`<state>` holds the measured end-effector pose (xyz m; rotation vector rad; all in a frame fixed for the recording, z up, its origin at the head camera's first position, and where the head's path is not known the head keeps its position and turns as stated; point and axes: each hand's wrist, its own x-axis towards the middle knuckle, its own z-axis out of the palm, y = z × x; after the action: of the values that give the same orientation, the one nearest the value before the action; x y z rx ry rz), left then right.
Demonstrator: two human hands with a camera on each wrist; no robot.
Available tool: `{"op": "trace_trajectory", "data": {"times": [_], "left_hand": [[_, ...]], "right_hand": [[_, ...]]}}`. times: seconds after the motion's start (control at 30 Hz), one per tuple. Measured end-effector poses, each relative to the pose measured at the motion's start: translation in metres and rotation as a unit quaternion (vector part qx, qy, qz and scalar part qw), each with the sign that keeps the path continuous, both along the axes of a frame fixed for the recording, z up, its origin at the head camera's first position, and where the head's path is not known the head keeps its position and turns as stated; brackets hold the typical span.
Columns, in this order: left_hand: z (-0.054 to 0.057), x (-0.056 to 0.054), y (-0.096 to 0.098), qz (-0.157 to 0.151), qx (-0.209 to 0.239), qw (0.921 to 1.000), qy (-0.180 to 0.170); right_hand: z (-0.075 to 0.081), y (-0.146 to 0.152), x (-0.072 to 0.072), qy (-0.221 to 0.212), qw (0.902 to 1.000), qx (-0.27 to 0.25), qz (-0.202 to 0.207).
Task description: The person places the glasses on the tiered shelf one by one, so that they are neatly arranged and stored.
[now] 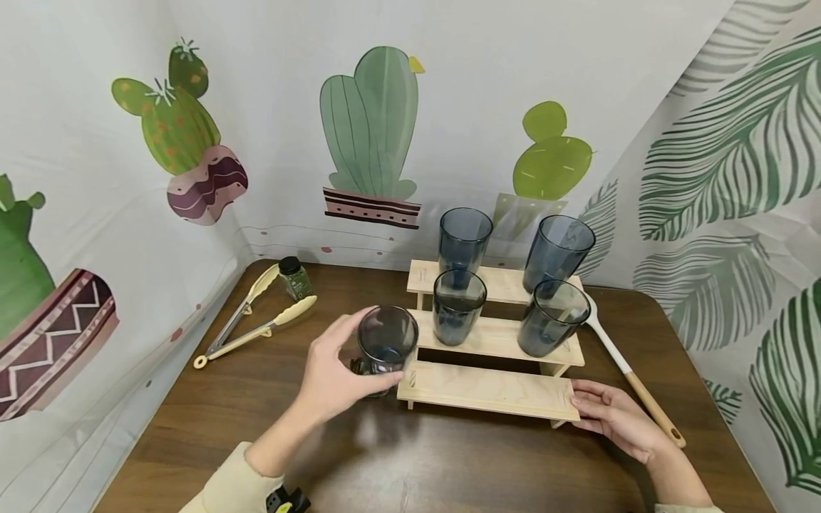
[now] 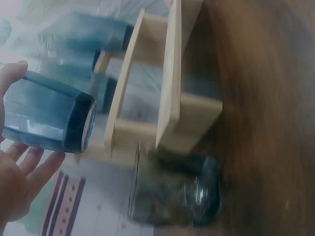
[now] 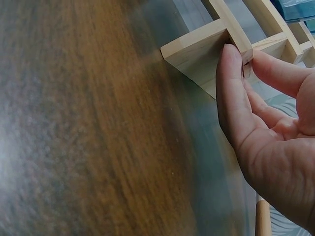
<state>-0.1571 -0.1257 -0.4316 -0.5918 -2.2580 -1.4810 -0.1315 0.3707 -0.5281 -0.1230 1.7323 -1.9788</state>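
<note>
My left hand (image 1: 330, 377) grips a smoky blue tumbler (image 1: 388, 338) between thumb and fingers, beside the left end of a three-step wooden rack (image 1: 487, 388). In the left wrist view that tumbler is tilted, its base clear of the shelves. Below it, a clear glass vessel (image 2: 174, 194) with something dark in it stands by the rack, blurred there and mostly hidden in the head view. At the lowest step's right end, my right hand (image 1: 616, 420) pinches the board's edge. Two tumblers (image 1: 460, 306) occupy the middle step, and two more (image 1: 559, 249) the top one.
Yellow-tipped tongs (image 1: 240, 331) lie spread at the table's left, near a small black-capped jar (image 1: 295, 278). Right of the rack lies a white utensil with a wooden handle (image 1: 654, 410). Behind the table (image 1: 462, 463) hangs a cactus-print cloth (image 1: 276, 142).
</note>
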Motion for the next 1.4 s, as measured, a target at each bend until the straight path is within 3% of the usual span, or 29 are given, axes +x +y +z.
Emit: {"op": "trace_trajectory", "data": {"times": [0.13,0.47,0.7,0.97,1.2,1.4], "left_hand": [[0.001,0.009,0.020,-0.053,0.023,0.9983,-0.002],[-0.011,0.017,0.078,-0.124,0.052,0.9901,-0.041],[-0.025,0.018,0.120,-0.143,0.041,0.9872,-0.057],[-0.040,0.015,0.163,-0.151,0.027,0.9874,-0.038],[-0.049,0.015,0.186,-0.152,0.018,0.9873,-0.045],[-0.056,0.012,0.197,-0.148,0.009,0.9886,-0.025]], "right_hand": [[0.000,0.000,0.000,-0.001,0.9999,0.009,-0.006],[0.001,0.000,-0.001,0.001,0.9999,0.012,-0.011],[0.001,0.000,-0.002,-0.002,0.9996,0.022,-0.016],[0.000,0.000,-0.001,0.017,0.9998,-0.009,0.006],[0.000,0.000,-0.001,0.013,0.9998,-0.014,0.007],[-0.001,0.002,-0.001,0.013,0.9997,-0.019,0.002]]}}
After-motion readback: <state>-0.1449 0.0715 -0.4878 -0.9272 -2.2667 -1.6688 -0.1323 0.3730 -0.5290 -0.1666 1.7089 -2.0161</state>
